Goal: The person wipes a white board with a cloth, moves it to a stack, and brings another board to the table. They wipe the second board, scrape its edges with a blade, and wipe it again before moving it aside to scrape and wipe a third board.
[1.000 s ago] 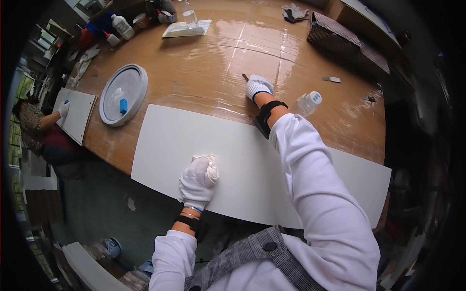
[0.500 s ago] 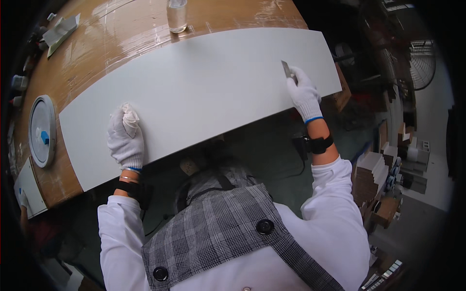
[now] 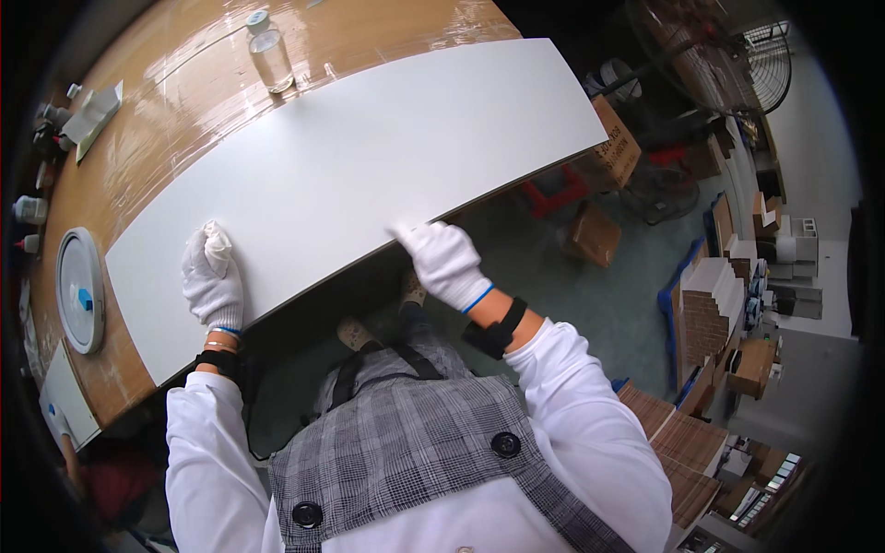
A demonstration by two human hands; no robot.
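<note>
A long white board (image 3: 350, 157) lies across the table in front of me. My left hand (image 3: 210, 284), in a white knit glove, is closed round a crumpled white cloth (image 3: 217, 240) and rests over the board's left part. At the board's near edge, around its middle, is my right hand (image 3: 446, 264), gloved the same way and closed. From its fingers a thin grey metal blade (image 3: 397, 229) pokes out, smeared by motion; most of it is hidden by the glove.
Beyond the board, a clear bottle (image 3: 272, 61) stands on the film-covered wooden table (image 3: 184, 111). A round grey lid (image 3: 64, 323) with a blue block lies at left. Near it is another person's gloved hand (image 3: 57, 422). Fans, a carton (image 3: 616, 143) and stacked boards stand at right.
My right hand has swept left and toward me, from over the board's right end to the near edge's middle, blade still held. My left hand keeps the cloth at nearly the same spot.
</note>
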